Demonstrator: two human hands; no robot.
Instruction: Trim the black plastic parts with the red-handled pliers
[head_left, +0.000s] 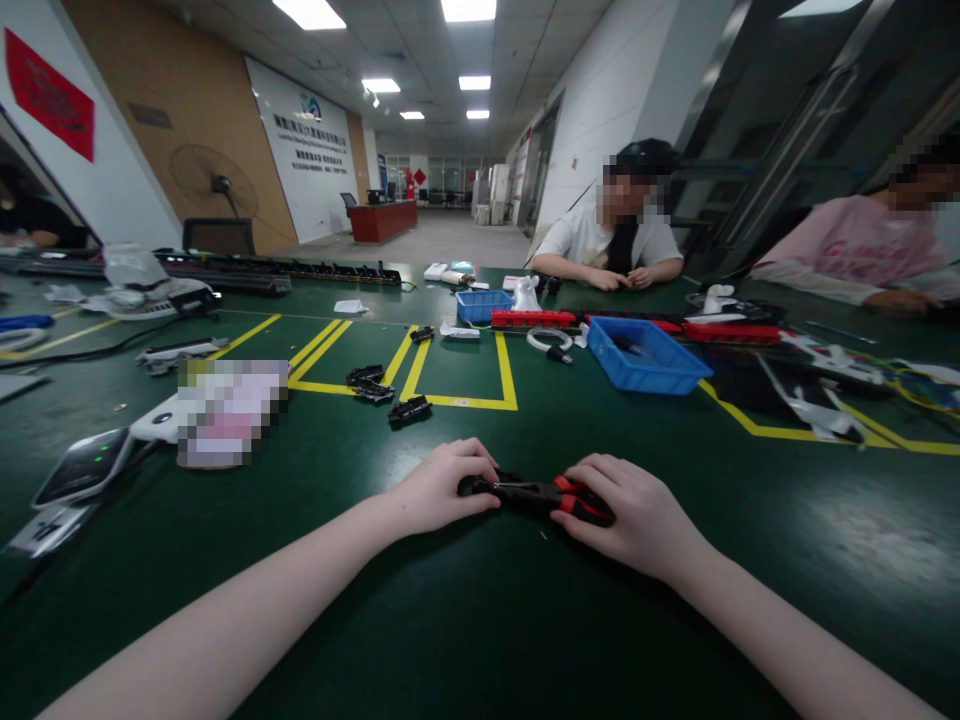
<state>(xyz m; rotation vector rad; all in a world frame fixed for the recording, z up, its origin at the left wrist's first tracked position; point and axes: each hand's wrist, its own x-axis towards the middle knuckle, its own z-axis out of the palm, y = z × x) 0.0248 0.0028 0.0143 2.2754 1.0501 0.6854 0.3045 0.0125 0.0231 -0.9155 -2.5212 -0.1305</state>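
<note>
Red-and-black handled pliers (551, 492) lie across the middle in front of me, their jaws pointing left. My right hand (619, 500) is closed around the handles. In my left hand (448, 482) a small black part (471, 485) is pinched between thumb and fingers, and the pliers' tips meet it there. The fingers partly hide this part, so its exact kind is not clear. Beyond my left hand, several similar-looking black plastic pieces (410, 411) lie loose around the yellow tape lines.
Two blue bins (649, 360) (484, 305) and a red strip (532, 319) stand farther back. On the left lie a phone-like item (232, 415) and a white device with a screen (84, 465). A coiled white cable (550, 340) is near the bins. Two people sit across at right.
</note>
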